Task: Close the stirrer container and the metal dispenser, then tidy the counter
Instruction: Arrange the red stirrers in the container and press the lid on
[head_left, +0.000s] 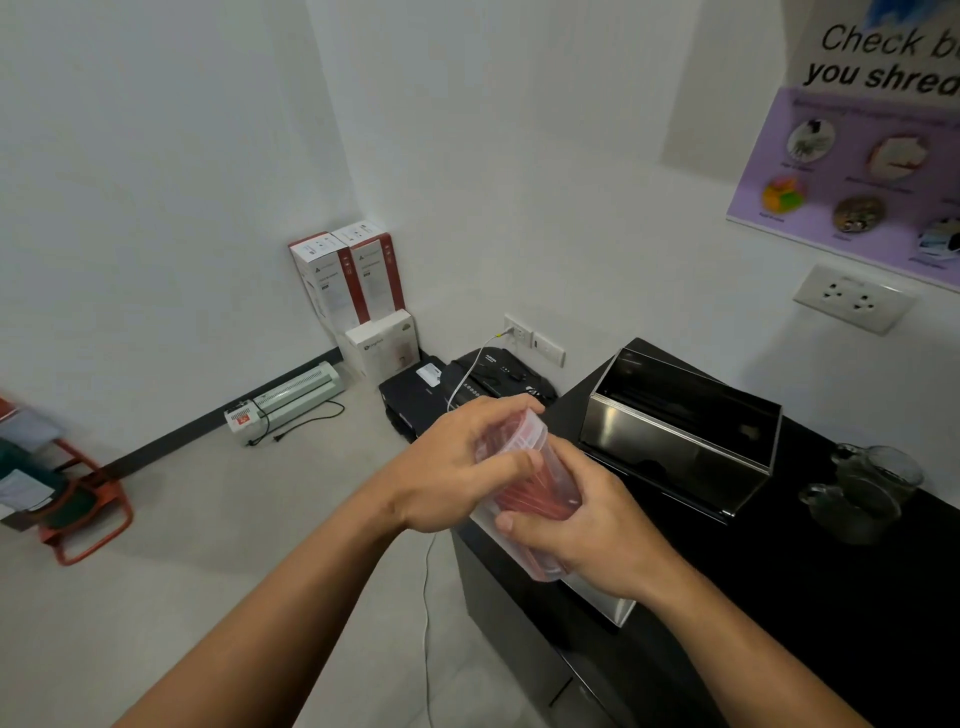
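Observation:
Both hands hold a clear plastic stirrer container (535, 470) full of red stirrers, tilted, above the left end of the black counter (779, 597). My left hand (457, 467) grips its upper end, fingers curled over the lid area. My right hand (587, 525) wraps the lower part from the right. The metal dispenser (680, 441) stands on the counter behind the hands with its lid raised and its inside dark. Whether the container's lid is seated is hidden by my fingers.
A glass jug (867, 488) stands on the counter at the right. On the floor lie a black shredder (498, 379), a black printer (410, 400), white and red boxes (353, 280), a laminator (291, 400) and an orange chair (78, 504). A white cable (428, 597) hangs by the counter.

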